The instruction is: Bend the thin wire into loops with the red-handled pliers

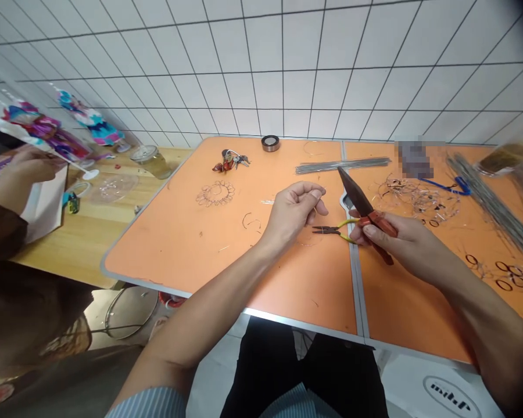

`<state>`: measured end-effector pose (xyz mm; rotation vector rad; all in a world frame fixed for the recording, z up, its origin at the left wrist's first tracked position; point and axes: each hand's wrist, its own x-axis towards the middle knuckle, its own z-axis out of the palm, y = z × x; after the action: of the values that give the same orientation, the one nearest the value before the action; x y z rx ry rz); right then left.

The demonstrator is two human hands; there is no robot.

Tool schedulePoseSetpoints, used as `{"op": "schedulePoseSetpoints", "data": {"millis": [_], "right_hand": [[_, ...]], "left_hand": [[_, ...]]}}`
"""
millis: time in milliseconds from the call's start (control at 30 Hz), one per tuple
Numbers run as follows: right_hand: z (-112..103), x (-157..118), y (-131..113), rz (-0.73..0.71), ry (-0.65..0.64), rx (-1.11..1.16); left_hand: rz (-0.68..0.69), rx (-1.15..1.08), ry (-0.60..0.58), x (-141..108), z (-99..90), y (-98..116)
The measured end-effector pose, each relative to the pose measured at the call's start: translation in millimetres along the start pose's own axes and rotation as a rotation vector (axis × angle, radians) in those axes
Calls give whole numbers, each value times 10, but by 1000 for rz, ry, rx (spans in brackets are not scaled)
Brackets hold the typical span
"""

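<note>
In my right hand [392, 238] are pliers with red handles [358, 200], their dark jaws pointing up and to the left. My left hand [294, 209] is closed in a pinch left of the jaws; anything between its fingertips is too fine to make out. A smaller pair of pliers with yellow handles [329, 230] lies on the orange table [192, 244] between my hands. Beyond them rests a bundle of straight wires [318, 166]. Bent wire pieces [250, 222] lie left of my left hand, with a looped wire ring [215, 194] farther left.
Keys [237, 159] and a roll of tape [270, 143] sit near the tiled wall. Tangled wire [418, 194], another wire bundle [497, 203] and dark rings [503, 276] occupy the right side. At left, another person's hand [35, 165] is above a wooden table [87, 249] with a glass jar [150, 161].
</note>
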<state>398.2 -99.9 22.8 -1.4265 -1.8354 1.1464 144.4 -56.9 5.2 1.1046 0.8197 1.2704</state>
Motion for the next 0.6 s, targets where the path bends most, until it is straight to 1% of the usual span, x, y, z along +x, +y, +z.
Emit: {"op": "schedulePoseSetpoints", "data": {"millis": [67,167,267,433,600], "right_hand": [[2,1,0,-4,-35,-49],[36,4,-15,1,-61,-57],[68,13,-12,7,-73,-53],[82,19,18,25,-87,-46],[105,11,13,37,-96,-46]], "left_hand": [[14,14,42,10,-13,28],[45,53,82,23,-22,44],[79,92,98,30,-24,39],[90,126,116,26,-21,49],[131,165,160,41,-32,48]]}}
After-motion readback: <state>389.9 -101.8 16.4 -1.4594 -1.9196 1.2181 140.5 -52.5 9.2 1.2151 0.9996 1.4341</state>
